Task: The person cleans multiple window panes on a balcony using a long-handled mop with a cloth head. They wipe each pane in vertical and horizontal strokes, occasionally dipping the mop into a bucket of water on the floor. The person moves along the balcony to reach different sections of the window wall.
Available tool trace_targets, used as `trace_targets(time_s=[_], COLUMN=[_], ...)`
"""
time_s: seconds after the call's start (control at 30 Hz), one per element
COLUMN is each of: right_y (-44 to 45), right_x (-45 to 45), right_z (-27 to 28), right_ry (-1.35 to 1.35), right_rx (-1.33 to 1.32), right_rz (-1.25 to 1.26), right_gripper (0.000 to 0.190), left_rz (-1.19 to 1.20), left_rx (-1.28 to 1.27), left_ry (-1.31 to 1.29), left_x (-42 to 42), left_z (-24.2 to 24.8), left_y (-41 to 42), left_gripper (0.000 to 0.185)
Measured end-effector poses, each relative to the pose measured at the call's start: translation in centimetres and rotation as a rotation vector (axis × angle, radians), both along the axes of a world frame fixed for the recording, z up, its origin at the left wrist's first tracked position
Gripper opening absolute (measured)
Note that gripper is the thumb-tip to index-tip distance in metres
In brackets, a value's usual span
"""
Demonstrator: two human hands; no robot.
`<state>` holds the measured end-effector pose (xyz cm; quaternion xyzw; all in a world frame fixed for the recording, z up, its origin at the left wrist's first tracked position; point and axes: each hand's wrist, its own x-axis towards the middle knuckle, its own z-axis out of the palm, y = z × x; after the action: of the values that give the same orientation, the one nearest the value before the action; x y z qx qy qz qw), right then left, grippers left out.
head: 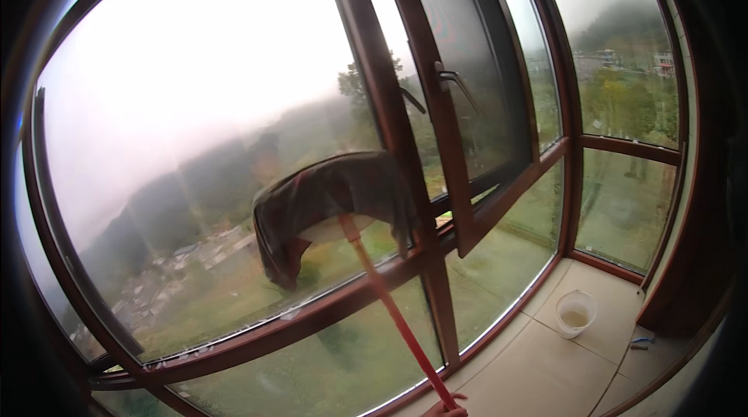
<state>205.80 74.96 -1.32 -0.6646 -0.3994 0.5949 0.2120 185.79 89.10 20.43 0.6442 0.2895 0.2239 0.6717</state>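
Note:
At the bottom edge, my left hand [444, 409] grips a red pole [403, 323], only its fingers showing. The pole slants up and left to a mop-like head with a dark, wet-looking cloth [333, 183] draped over it. Below the cloth, a pale part of the head [336, 229] shows. The cloth lies against or just before the large window pane [193, 125], its right end by the brown upright frame; contact is hard to tell. One cloth corner hangs down at the left. My right hand is out of view.
A tilted-in sash [467, 95] with a metal handle [459, 82] juts inward right of the cloth. A brown crossbar [280, 323] runs below the pane. On the tiled floor [526, 370] stands a white bucket [575, 314] with murky liquid; small objects [641, 343] lie near the right wall.

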Motion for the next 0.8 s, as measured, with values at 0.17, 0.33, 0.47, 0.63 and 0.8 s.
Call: trace_targets(time_s=[0.17,0.33,0.47,0.63,0.8], right_y=[-3.4,-2.6,7.1,33.2,44.4], right_x=[7.5,12.7,14.9,11.0,1.5], right_z=[0.1,0.0,5.6,27.7,45.4], right_ry=[-0.107,-0.214,-0.332,-0.763,-0.894], right_rx=[-0.114,-0.132,0.426,1.264,1.843], right_rz=[-0.137,-0.016,0.632,0.208,0.348], right_gripper=[0.017,0.020,0.022,0.048,0.027], left_rz=[0.136,0.204,0.226,0.375,0.368], left_rx=[-0.382,-0.381,-0.185,0.028,0.178], left_ry=[-0.420,-0.464,-0.638,-0.582,-0.630], left_x=[-1.1,-0.6,-0.5,-1.2,-1.1], left_z=[7.8,12.5,13.1,14.7,14.9], left_y=[6.7,12.1,13.9,18.1,21.2], left_gripper=[0.041,0.017,0.015,0.014,0.015])
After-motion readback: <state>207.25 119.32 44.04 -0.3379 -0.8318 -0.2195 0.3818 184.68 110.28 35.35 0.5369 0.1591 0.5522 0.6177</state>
